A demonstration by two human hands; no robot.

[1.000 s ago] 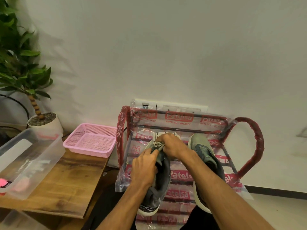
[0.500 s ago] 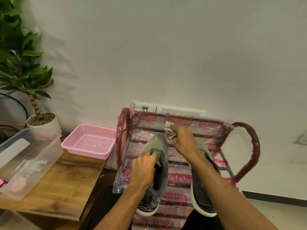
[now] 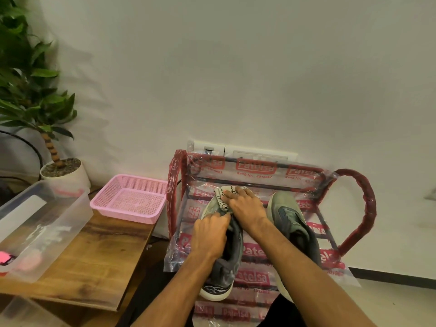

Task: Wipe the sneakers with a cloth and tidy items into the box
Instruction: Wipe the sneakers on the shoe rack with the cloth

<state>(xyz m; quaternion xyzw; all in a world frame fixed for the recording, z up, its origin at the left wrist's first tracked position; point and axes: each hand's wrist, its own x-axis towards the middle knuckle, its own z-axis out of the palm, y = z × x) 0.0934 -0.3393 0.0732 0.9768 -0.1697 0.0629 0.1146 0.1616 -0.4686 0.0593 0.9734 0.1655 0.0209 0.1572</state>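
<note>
sneakers (image 3: 292,223) 2 | cloth (image 3: 220,197) 1, right hand (image 3: 245,206) grips | left hand (image 3: 208,234) apparently holds

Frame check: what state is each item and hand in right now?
Held sneaker: gripped by left hand, toe under the cloth.
Other sneaker: upright on rack, untouched.
Cloth: bunched, held on the toe by right hand.
Clear box: open, pink items inside.
Pink basket: upright on the table.

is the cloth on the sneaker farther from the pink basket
No, the right hand grips the cloth on the sneaker that the left hand holds; the other sneaker lies apart.
</note>
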